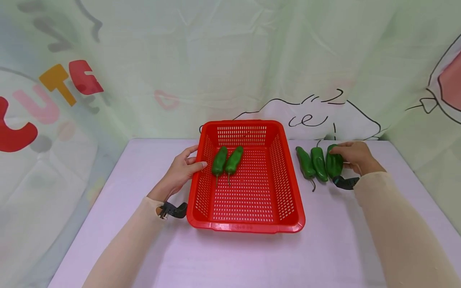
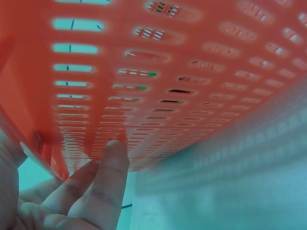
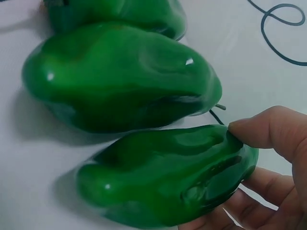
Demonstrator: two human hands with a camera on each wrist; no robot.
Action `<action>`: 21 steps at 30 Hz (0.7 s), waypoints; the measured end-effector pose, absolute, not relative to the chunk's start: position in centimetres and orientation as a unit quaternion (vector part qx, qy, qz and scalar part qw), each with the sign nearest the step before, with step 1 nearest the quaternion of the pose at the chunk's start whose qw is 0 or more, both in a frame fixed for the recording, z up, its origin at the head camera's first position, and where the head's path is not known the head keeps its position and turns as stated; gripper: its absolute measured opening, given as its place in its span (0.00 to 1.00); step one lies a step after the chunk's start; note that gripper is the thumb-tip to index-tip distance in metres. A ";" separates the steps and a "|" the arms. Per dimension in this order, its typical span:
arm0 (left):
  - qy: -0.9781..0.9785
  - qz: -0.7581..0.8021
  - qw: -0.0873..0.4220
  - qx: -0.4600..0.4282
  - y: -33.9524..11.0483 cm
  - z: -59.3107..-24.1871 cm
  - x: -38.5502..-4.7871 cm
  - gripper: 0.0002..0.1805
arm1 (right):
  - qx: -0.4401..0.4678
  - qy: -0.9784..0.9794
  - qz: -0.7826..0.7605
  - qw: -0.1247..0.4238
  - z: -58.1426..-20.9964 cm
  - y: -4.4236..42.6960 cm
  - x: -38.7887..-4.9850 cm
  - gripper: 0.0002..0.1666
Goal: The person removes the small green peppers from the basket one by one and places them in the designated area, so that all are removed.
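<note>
A red plastic basket (image 1: 248,227) with slotted walls stands in the middle of the table. Its left side is gripped by my left hand (image 1: 181,171), thumb over the rim and fingers against the outer wall, as the left wrist view shows. Two green peppers (image 1: 233,161) lie side by side inside, near the left wall. To the right of the basket, my right hand (image 1: 355,157) pinches a green pepper (image 3: 168,177) between thumb and fingers near one end. Two more peppers (image 1: 318,163) lie on the table just left of it.
The pale table (image 1: 230,260) is backed by a light green curtain (image 1: 230,72) with printed letters and line drawings. A black wrist device (image 1: 173,209) sits on the left wrist near the basket, and another (image 1: 346,183) on the right wrist.
</note>
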State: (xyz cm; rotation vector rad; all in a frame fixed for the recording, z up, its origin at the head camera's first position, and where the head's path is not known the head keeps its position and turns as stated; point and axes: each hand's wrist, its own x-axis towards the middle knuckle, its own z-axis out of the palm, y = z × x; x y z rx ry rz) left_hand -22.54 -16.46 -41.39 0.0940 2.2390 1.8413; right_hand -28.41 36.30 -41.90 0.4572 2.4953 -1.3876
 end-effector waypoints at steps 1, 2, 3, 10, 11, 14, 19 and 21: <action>0.767 0.630 0.120 0.032 -16.5 -41.4 -22.5 0.38 | 0.158 0.857 -0.475 0.123 -42.0 36.3 -28.4 0.43; 0.767 0.630 0.119 0.032 -16.5 -41.3 -22.5 0.38 | 0.158 0.858 -0.473 0.124 -42.0 36.3 -28.4 0.43; 0.767 0.629 0.119 0.031 -16.5 -41.3 -22.5 0.38 | 0.159 0.858 -0.472 0.123 -42.1 36.3 -28.4 0.43; 0.767 0.630 0.120 0.033 -16.5 -41.3 -22.4 0.38 | 0.154 0.862 -0.466 0.124 -42.3 36.1 -28.3 0.44; 0.767 0.629 0.119 0.033 -16.5 -41.3 -22.4 0.39 | 0.154 0.863 -0.465 0.124 -42.3 36.0 -28.4 0.44; 0.768 0.629 0.118 0.033 -16.5 -41.3 -22.4 0.39 | 0.152 0.866 -0.461 0.124 -42.3 35.9 -28.4 0.44; 0.768 0.629 0.117 0.033 -16.5 -41.4 -22.5 0.39 | 0.148 0.871 -0.451 0.123 -42.2 35.7 -28.3 0.45; 0.768 0.628 0.117 0.032 -16.5 -41.4 -22.5 0.39 | 0.146 0.873 -0.449 0.122 -42.1 35.7 -28.3 0.45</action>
